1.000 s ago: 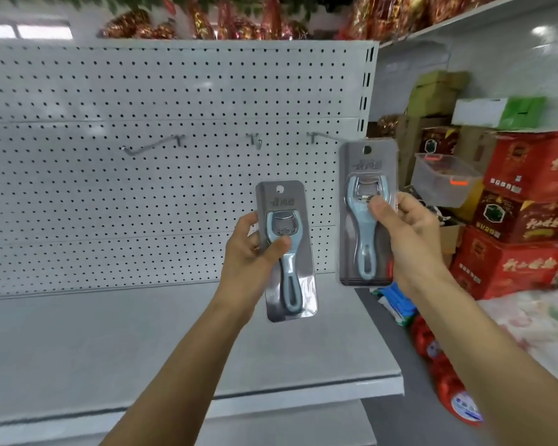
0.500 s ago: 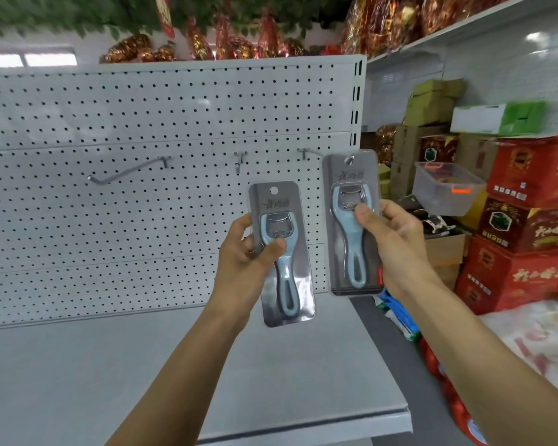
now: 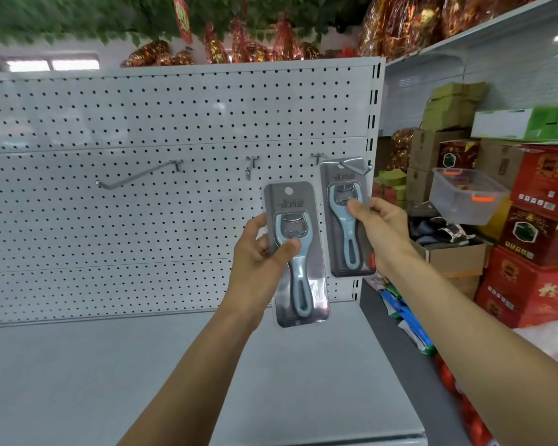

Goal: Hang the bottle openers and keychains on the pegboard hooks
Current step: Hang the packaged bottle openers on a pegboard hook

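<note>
I see the white pegboard (image 3: 174, 130) filling most of the view above a grey shelf (image 3: 110, 381), with three hooks in a row: a long left hook (image 3: 136, 176), a middle hook (image 3: 250, 167) and a right hook (image 3: 351, 164). My right hand (image 3: 384, 226) pinches one packaged bottle opener (image 3: 347, 217) with its top on the right hook. My left hand (image 3: 258, 252) grips a second packaged opener (image 3: 295, 252) lower, thumb across its front, clear of the hooks.

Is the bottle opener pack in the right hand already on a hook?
Partly on. The rightmost hook crosses the top of the right-hand pack, but the right hand grips it; the hang hole is hidden.
</note>
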### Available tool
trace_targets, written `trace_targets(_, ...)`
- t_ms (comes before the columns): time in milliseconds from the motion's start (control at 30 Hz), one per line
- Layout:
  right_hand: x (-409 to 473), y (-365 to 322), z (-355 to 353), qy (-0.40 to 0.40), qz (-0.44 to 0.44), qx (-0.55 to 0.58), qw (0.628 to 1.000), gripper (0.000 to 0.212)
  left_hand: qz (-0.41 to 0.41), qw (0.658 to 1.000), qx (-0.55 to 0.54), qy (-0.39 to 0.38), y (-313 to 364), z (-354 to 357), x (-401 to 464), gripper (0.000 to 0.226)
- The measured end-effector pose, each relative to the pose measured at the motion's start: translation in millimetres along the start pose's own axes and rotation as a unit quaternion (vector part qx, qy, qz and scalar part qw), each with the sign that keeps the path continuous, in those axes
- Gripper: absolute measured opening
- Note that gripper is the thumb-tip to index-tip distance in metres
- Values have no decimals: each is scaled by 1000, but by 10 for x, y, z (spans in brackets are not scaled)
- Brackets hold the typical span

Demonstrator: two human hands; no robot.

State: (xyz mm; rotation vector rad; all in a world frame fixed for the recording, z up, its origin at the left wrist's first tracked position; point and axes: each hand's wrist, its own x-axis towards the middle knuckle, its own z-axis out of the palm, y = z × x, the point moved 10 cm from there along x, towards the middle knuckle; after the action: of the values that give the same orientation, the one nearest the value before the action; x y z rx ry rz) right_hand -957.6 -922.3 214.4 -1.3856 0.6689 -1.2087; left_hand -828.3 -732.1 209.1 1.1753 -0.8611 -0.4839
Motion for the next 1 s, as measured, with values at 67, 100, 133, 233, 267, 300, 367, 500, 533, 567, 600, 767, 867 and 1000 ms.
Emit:
trace_targets(67, 96, 58, 23, 2, 9, -4, 1000, 8, 2, 1000, 3, -1, 9, 16, 8, 43)
trace_targets(100, 142, 83, 29, 3, 14, -6, 1000, 8, 2, 1000, 5, -1, 12, 23, 12, 43)
trace_targets(133, 178, 100, 33, 5, 18, -7, 1000, 8, 2, 1000, 6, -1, 14, 28, 14, 42)
trace_targets(233, 241, 108, 47, 12, 19, -21, 1000, 6, 2, 1000, 6, 0, 17, 33, 22, 42)
trace_targets(267, 256, 112, 47, 14, 20, -26, 999, 6, 3, 1000, 7, 1, 20, 34, 22, 42)
trace_targets(300, 271, 126, 47, 13, 23, -30, 999, 9, 3, 1000, 8, 1, 22, 34, 21, 42)
trace_targets(367, 282, 163, 52, -5, 38, -44, 998, 15, 4, 1000, 11, 1, 29, 35, 9, 42)
trace_targets(500, 121, 169, -41, -14, 52, -141, 988, 56, 6, 1000, 15, -4, 43, 43, -48, 45)
trace_targets(533, 21, 88, -91, 3, 26, -149, 988, 60, 9, 1000, 16, -6, 53, 50, -71, 46)
trace_targets(567, -110, -15, -114, 12, -10, -135, 991, 58, 15, 1000, 17, -9, 62, 58, -97, 47)
trace_targets(600, -260, -108, -105, 3, -42, -114, 993, 54, 22, 999, 20, -13, 77, 74, -127, 47)
trace_targets(767, -879, -386, 108, -110, -89, 0, 990, 44, 70, 997, 21, -35, 191, 244, -277, 52)
trace_targets(867, -982, -490, 76, -110, -104, 27, 988, 36, 96, 994, 24, -50, 253, 395, -345, 56)
trace_targets(1000, -953, -545, -69, -80, -98, 61, 990, 22, 105, 992, 34, -59, 302, 568, -348, 58)
